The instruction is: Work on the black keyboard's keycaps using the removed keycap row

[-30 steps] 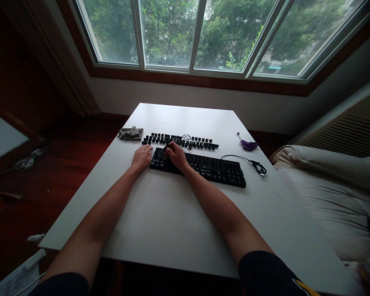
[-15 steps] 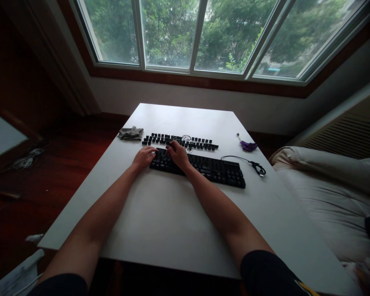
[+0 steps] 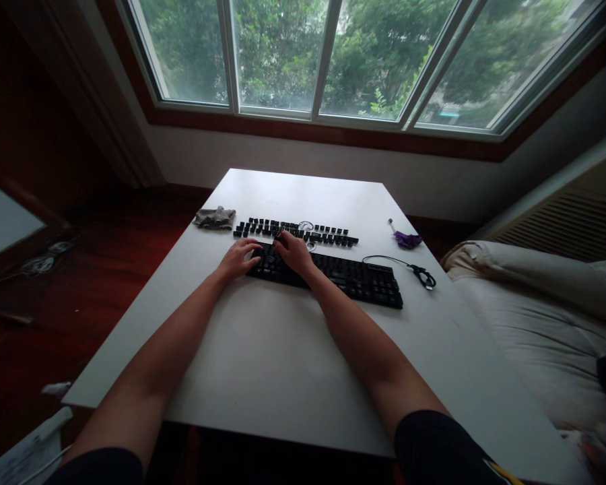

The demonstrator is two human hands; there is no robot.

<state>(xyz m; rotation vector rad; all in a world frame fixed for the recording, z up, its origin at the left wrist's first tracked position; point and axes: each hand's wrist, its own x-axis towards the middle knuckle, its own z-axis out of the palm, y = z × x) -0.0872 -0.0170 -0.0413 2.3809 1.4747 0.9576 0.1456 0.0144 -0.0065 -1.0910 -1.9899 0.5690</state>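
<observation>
On the white table (image 3: pixel 262 370), the black keyboard (image 3: pixel 356 279) is lying crosswise. At its left end, the left hand (image 3: pixel 237 259) is curving, thumb and fingers parted; the right hand (image 3: pixel 293 253) is holding its fingers narrow, contents impossible to tell. Beyond, loose keycaps (image 3: pixel 316 237) are sitting so near that a knuckle could scatter them.

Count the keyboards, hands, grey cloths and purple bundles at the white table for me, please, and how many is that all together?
Black keyboard: 1
Hands: 2 (left hand, right hand)
Grey cloth: 1
Purple bundle: 1
Total: 5
</observation>
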